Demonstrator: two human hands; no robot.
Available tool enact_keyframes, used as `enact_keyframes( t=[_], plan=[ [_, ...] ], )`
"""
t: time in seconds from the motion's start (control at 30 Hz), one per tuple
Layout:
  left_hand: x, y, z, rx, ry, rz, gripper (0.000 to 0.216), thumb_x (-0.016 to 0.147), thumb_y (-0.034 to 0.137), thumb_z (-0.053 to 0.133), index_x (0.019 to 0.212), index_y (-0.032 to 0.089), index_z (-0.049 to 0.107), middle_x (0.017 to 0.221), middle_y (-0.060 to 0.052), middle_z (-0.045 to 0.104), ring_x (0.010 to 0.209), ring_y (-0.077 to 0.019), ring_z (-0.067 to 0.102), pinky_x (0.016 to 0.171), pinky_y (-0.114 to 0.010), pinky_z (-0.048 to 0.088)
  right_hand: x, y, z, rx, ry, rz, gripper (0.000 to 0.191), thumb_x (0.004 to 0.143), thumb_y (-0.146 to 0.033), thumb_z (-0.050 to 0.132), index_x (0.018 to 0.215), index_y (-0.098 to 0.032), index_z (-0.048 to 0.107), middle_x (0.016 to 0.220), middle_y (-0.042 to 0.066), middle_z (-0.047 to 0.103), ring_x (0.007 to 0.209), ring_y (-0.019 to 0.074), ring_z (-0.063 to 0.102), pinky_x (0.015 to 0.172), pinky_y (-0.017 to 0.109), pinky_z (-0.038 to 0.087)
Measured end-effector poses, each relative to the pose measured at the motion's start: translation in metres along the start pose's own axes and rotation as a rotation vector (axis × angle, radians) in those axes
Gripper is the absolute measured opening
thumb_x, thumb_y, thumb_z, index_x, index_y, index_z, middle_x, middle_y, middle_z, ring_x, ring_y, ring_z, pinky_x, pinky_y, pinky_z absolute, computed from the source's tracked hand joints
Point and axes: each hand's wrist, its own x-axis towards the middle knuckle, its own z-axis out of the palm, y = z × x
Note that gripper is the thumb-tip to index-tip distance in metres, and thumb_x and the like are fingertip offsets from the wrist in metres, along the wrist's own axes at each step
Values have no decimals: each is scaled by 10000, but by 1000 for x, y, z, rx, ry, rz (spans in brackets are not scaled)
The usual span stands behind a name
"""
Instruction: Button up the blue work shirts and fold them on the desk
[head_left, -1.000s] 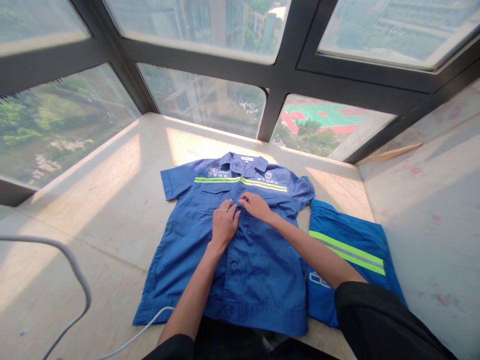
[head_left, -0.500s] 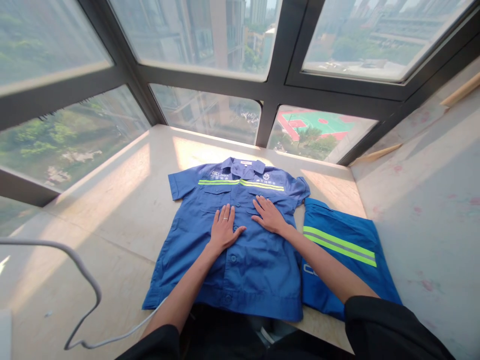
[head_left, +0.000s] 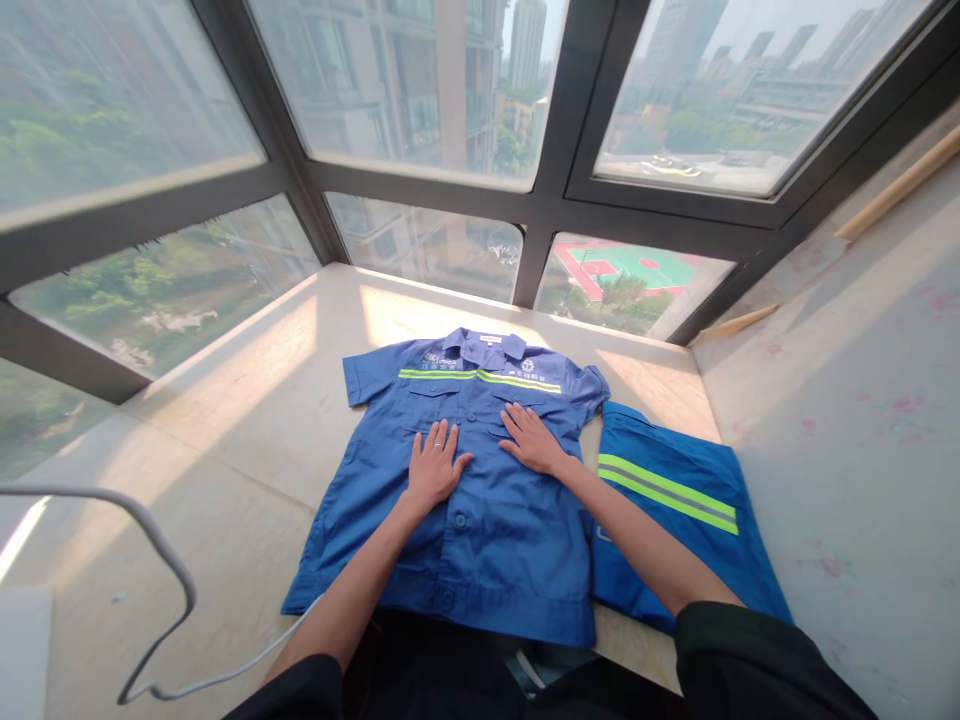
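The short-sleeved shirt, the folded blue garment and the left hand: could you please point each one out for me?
Short-sleeved shirt (head_left: 491,505): head view, on the front, between the forearms.
Folded blue garment (head_left: 667,491): head view, on its striped band.
Left hand (head_left: 433,470): head view, on the back of the hand.

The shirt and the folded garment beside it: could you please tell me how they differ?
The shirt is spread out flat, while the folded garment is doubled up and covers less area. The shirt's chest stripe is narrow; the folded garment's stripe is broader. Both are blue with yellow-green striping.
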Motion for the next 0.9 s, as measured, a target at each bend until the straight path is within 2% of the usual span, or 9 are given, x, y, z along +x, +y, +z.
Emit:
enact_keyframes(
  t=[0.23,0.33,0.4,0.47,0.53,0.63,0.77,0.9],
  plan=[
    [-7,-4,2,-28,84,28,735,929,630,347,1523,197,337,1585,-118,301,1478,-292,232,1204,-495,101,-1,-1,-4,6,-7,-44,668,1002,-536,312,1519,-114,332,1596,154,254,1490,287,193,1204,480,195],
    [-5,1,-3,-38,78,12,696,937,616,353,1493,199,393,1562,-133,350,1459,-296,271,1187,-505,149,0,-1,-5,24,-14,-44,662,1001,-534,320,1517,-119,336,1595,153,258,1488,292,198,1201,489,204],
    [3,6,-12,-49,78,-28,621,948,586,362,1417,201,495,1504,-153,440,1404,-314,359,1145,-522,236,1,0,-6,43,-17,-39,645,1001,-520,339,1506,-119,360,1587,162,276,1482,302,218,1195,503,216],
    [18,10,-23,-68,63,-100,504,958,511,397,1271,183,618,1364,-175,574,1282,-335,486,1057,-520,353,4,1,-9,74,-23,-34,605,1002,-495,355,1474,-121,418,1564,175,326,1463,315,269,1181,521,248],
    [41,11,-35,-117,50,-168,393,955,395,432,1153,159,675,1193,-177,662,1145,-331,575,965,-483,432,10,4,-14,128,-26,-30,563,997,-469,387,1438,-128,469,1510,188,417,1416,315,363,1153,519,312],
    [84,7,-44,-265,77,-180,352,930,241,442,1189,143,659,1145,-158,681,1091,-280,608,953,-402,453,27,12,-27,236,7,-28,536,976,-407,455,1442,-141,452,1416,182,526,1327,288,482,1102,480,404],
    [137,2,-39,-367,91,-126,369,911,172,441,1205,157,663,1182,-118,686,1119,-216,604,1001,-315,428,64,24,-44,314,83,-21,512,954,-283,473,1454,-185,423,1383,146,549,1270,263,533,1034,451,478],
    [169,1,-27,-417,46,-110,292,848,152,514,1033,186,737,1020,-95,732,1005,-227,650,898,-314,478,106,30,-47,326,101,-46,476,910,-153,469,1379,-219,505,1335,94,592,1233,231,561,1008,404,502]
  ],
)
